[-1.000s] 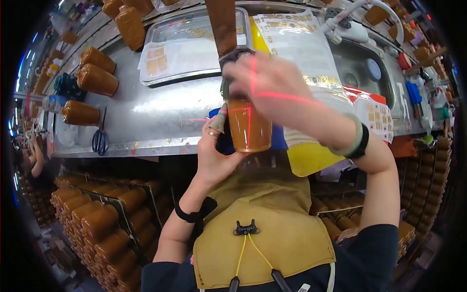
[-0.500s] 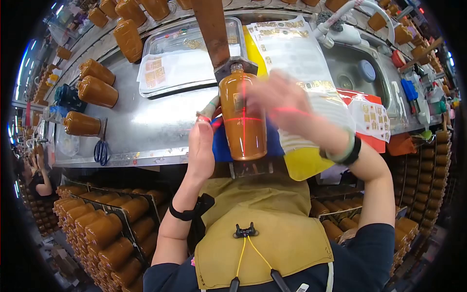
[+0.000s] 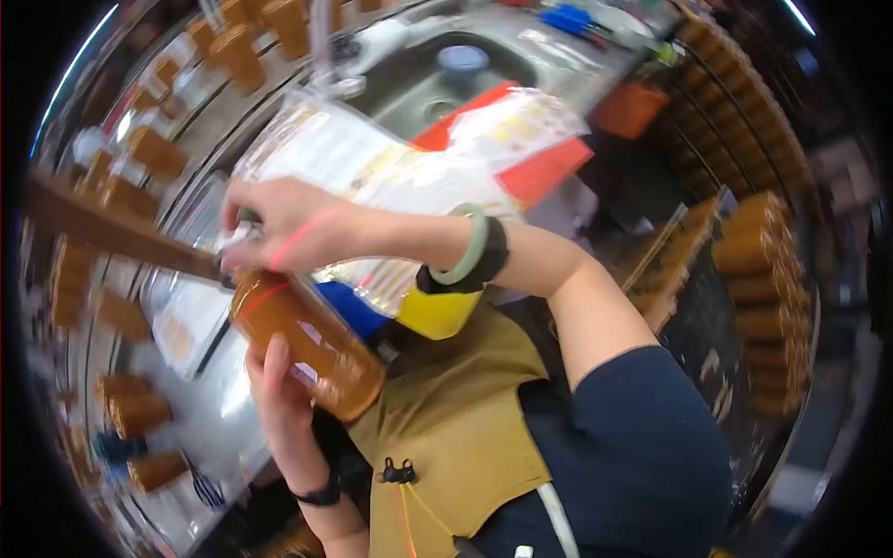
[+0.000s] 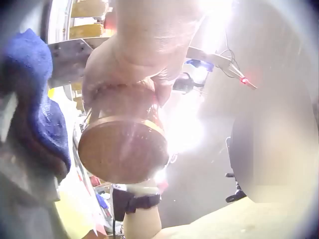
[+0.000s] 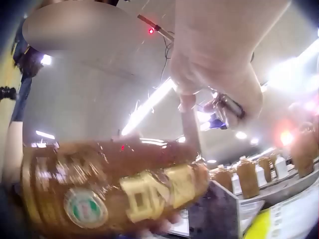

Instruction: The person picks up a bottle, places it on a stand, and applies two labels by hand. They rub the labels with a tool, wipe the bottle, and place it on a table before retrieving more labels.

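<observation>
One big brown bottle (image 3: 316, 353) tilts past the table's near edge, in front of the apron (image 3: 451, 409). The left hand (image 3: 281, 391) holds its side, thumb and fingers wrapped round it. The right hand (image 3: 293, 225) is by the neck, fingers bent; I can't tell what they pinch. One blue cloth (image 3: 352, 309) is just beside. A wide stretch of metal table (image 3: 219, 400) runs from the left hand to three small-looking bottles (image 3: 141, 415) and one pair of scissors (image 3: 206, 488).

Shiny metal tabletop (image 3: 221, 409) at lower left, glossy brown bottles (image 3: 139, 416) at its left, dark-handled scissors (image 3: 206, 488) by the lowest, metal tray (image 3: 213, 351) above!
</observation>
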Available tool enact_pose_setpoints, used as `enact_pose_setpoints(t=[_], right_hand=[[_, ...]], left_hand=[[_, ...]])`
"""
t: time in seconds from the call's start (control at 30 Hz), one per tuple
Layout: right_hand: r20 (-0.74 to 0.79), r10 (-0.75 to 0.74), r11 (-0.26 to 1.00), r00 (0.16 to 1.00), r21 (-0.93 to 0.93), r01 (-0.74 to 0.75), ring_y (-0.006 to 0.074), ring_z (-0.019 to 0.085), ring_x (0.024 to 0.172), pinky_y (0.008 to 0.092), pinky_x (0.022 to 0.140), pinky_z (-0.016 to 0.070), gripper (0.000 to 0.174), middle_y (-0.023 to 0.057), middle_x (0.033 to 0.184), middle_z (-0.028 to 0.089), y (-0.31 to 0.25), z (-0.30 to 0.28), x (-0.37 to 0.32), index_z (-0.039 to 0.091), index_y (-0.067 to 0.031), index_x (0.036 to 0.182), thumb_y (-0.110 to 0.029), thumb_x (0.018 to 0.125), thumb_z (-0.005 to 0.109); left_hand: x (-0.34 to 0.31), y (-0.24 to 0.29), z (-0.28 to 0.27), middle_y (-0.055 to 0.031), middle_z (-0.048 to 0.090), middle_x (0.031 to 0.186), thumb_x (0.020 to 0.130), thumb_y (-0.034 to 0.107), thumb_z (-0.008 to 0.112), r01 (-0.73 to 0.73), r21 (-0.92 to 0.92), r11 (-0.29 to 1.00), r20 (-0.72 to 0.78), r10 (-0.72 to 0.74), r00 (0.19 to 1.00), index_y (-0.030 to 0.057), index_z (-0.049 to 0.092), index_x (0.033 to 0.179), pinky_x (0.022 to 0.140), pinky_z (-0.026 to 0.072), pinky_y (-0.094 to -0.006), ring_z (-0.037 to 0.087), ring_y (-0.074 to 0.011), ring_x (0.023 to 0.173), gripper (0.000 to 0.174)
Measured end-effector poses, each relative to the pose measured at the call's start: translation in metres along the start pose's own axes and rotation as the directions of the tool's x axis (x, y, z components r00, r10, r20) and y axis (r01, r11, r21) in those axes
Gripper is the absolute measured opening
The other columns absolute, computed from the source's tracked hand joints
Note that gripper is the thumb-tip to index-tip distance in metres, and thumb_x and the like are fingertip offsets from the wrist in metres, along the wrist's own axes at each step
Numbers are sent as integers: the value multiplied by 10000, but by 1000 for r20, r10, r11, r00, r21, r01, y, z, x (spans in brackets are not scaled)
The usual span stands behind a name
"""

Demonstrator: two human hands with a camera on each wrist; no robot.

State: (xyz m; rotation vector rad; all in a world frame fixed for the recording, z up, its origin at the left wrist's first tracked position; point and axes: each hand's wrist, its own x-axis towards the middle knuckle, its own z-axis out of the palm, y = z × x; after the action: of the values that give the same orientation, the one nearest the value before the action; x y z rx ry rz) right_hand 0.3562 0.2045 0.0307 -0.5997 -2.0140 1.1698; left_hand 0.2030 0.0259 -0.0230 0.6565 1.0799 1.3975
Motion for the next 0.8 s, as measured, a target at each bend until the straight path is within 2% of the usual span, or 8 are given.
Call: enact_pose_setpoints(t=[0.1, 0.27, 0.3, 0.37, 0.43, 0.57, 0.63, 0.8], right_hand=[[-7, -72, 988, 997, 137, 72, 304, 706, 864, 401, 777, 536, 275, 153, 848, 717, -14, -25, -38, 688, -48, 992, -273, 865, 783], [-22, -137, 936, 990, -331, 122, 356, 673, 934, 438, 813, 521, 121, 126, 937, 675, -67, -94, -108, 732, -98, 944, -191, 867, 731], [-27, -128, 921, 991, -374, 109, 350, 668, 943, 436, 806, 518, 108, 120, 959, 659, -77, -104, -127, 734, -107, 939, -177, 857, 730], [-152, -89, 904, 984, -428, 16, 350, 661, 944, 437, 792, 514, 109, 114, 987, 640, -89, -119, -178, 713, -73, 946, -160, 885, 735], [-404, -38, 827, 914, -527, -198, 346, 652, 926, 421, 796, 519, 144, 132, 980, 632, -110, -134, -237, 696, -37, 977, -167, 925, 731], [-795, -10, 521, 606, -522, -676, 298, 637, 879, 367, 805, 502, 130, 136, 923, 611, -153, -167, -378, 688, 0, 991, -127, 974, 672], [-953, -32, 252, 302, -300, -920, 371, 637, 944, 437, 836, 512, 189, 179, 968, 623, -181, -161, -446, 701, -31, 966, -206, 973, 629], [-956, -259, -164, -137, 183, -969, 421, 633, 1061, 465, 913, 510, 213, 228, 1076, 648, -227, -144, -637, 716, -52, 1058, -218, 984, 605]], left_hand=[[-3, 0, 16, -131, 621, 1268, 922, 225, 739, -185, 270, 945, 90, 166, 982, -47, 474, 1401, 955, 529, -375, 650, -219, 1096, 611], [18, 4, 64, -133, 616, 1272, 725, 231, 925, -422, 508, 750, 399, 229, 888, -42, 482, 1409, 996, 506, -358, 638, -218, 1126, 859], [13, 5, 87, -125, 561, 1384, 588, 250, 1009, -297, 499, 814, 377, 105, 920, -27, 422, 1490, 1116, 427, -380, 559, -226, 1283, 1111], [16, -21, 104, -165, 455, 1535, 630, 253, 993, -401, 430, 809, 545, 122, 830, -18, 311, 1572, 1199, 327, -407, 455, -261, 1413, 1194], [15, -9, 150, -219, 263, 1680, 794, 272, 878, -610, 274, 744, 790, 188, 583, -14, 173, 1633, 1256, 214, -481, 287, -365, 1546, 1132], [32, -24, 165, -232, 309, 1654, 946, 211, 703, -614, 287, 735, 788, 183, 588, 1, 214, 1625, 1246, 235, -515, 326, -402, 1523, 863], [35, -36, 174, -229, 339, 1641, 964, 168, 676, -557, 256, 790, 799, 152, 582, 1, 250, 1615, 1237, 260, -510, 363, -398, 1505, 795], [37, -54, 195, -221, 367, 1630, 982, 45, 626, -541, 265, 798, 862, 55, 504, -2, 293, 1599, 1230, 276, -497, 385, -391, 1495, 703]])
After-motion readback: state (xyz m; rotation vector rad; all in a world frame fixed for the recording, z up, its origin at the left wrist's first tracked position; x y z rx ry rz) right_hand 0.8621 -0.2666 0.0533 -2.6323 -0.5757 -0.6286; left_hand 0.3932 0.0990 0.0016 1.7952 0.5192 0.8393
